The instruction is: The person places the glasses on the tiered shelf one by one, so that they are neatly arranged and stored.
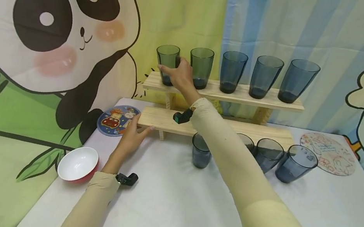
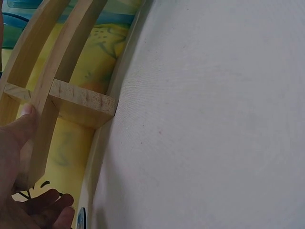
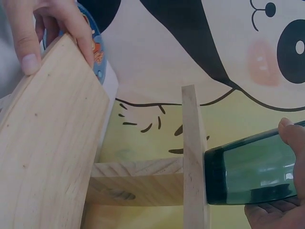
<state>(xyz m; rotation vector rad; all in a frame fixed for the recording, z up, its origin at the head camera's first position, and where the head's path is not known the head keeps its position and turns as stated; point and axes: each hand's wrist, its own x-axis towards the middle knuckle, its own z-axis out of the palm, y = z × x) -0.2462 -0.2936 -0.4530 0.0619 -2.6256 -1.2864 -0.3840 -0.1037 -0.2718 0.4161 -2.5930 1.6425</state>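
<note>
My right hand (image 1: pixel 183 76) grips the leftmost tinted glass tumbler (image 1: pixel 168 53), which stands upright at the left end of the upper shelf (image 1: pixel 213 93) of a two-step wooden rack. In the right wrist view, thumb and fingers lie on opposite sides of that tumbler (image 3: pixel 252 171), and its base meets the board. My left hand (image 1: pixel 131 137) holds the left end of the lower shelf (image 1: pixel 153 119); its thumb is on the front edge and its fingers are round the corner. More tumblers stand in a row to the right, the nearest one (image 1: pixel 201 65) beside my right hand.
Several tumblers, including a lone one (image 1: pixel 201 153), stand on the white table before the rack, partly behind my right sleeve (image 1: pixel 232 152). A white-and-red bowl (image 1: pixel 78 164) is at left. Round printed mats (image 1: pixel 110 122) lie at both sides. Printed curtains hang behind.
</note>
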